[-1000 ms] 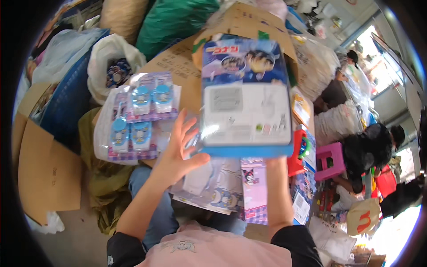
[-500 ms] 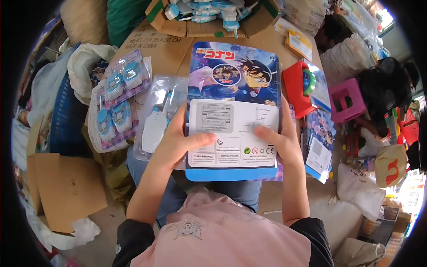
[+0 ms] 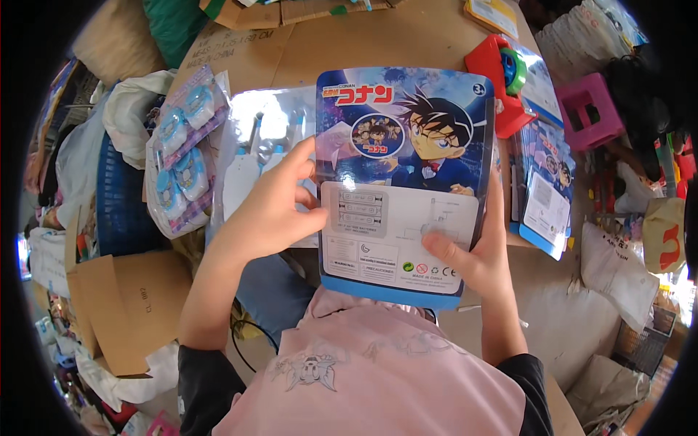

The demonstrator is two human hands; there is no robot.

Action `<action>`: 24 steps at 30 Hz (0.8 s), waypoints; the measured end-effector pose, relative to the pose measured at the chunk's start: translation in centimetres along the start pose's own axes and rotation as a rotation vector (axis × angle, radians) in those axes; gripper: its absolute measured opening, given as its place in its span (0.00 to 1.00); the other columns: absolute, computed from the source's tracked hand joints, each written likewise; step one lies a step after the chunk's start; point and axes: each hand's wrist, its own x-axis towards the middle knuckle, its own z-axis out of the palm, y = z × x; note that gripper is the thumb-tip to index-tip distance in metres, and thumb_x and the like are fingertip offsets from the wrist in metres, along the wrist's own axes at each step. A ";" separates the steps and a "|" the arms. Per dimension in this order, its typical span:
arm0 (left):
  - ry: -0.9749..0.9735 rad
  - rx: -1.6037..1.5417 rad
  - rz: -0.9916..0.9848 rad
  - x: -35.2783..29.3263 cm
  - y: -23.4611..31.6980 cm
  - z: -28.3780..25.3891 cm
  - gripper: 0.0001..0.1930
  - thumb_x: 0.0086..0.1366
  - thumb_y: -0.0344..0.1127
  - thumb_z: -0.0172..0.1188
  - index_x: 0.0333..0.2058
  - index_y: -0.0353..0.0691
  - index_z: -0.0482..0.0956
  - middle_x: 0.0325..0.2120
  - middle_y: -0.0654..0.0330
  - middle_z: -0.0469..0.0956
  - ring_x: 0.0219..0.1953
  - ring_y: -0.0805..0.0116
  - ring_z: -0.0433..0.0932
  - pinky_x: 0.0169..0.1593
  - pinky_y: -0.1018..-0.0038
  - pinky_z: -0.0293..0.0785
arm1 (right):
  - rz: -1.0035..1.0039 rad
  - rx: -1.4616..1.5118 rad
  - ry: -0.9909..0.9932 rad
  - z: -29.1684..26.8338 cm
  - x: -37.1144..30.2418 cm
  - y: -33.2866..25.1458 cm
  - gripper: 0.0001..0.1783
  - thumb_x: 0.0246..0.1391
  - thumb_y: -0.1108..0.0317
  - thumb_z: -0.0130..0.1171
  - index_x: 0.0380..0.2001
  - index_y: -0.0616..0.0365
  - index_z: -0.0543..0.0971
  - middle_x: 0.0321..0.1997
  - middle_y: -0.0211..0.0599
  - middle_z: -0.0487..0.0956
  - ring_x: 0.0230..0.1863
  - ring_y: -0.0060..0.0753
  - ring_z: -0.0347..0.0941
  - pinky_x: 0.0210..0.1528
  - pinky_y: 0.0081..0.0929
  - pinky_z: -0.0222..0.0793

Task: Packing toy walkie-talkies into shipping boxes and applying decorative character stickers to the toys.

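A printed cardboard backing card, with a cartoon figure on blue above a white panel, stands tilted before me. My right hand grips its right side, thumb on the front and fingers behind. At the left edge is my left hand, its fingers and thumb apart; the thumb tip meets the card's edge, and whether the fingers touch it I cannot tell. Behind that hand lies a clear plastic blister holding white and blue toy parts, partly hidden.
Packaged blue-and-white toys lie at the left of the cardboard-covered table. At the right are a red tape dispenser and a pile of similar cards. A pink stool, a blue crate and a cardboard box stand around.
My left hand has loosened from the card, its thumb drawn back to the left edge. The card has turned slightly and shifted right in my right hand. The view has also shifted.
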 end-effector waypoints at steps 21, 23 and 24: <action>0.325 0.246 0.133 -0.2 -3.0 3.6 0.24 0.53 0.22 0.53 0.52 0.30 0.68 0.31 0.45 0.79 0.23 0.68 0.78 0.27 0.75 0.71 | 0.071 0.086 0.049 -1.4 -3.6 0.7 0.57 0.43 0.75 0.67 0.66 0.57 0.36 0.58 0.45 0.62 0.58 0.38 0.62 0.56 0.38 0.64; 0.327 0.118 0.117 -0.6 -3.0 3.4 0.24 0.55 0.21 0.53 0.53 0.28 0.67 0.37 0.47 0.79 0.28 0.77 0.75 0.29 0.80 0.72 | 0.067 0.242 0.018 -1.9 -3.1 0.5 0.64 0.42 0.75 0.68 0.68 0.47 0.30 0.64 0.49 0.57 0.61 0.42 0.61 0.55 0.38 0.66; 0.335 0.112 0.078 -0.9 -3.1 3.0 0.25 0.55 0.21 0.52 0.54 0.28 0.66 0.37 0.48 0.78 0.28 0.77 0.75 0.28 0.81 0.71 | 0.043 0.151 0.013 -2.4 -2.9 0.8 0.65 0.40 0.74 0.69 0.68 0.43 0.30 0.65 0.51 0.54 0.60 0.43 0.62 0.51 0.37 0.70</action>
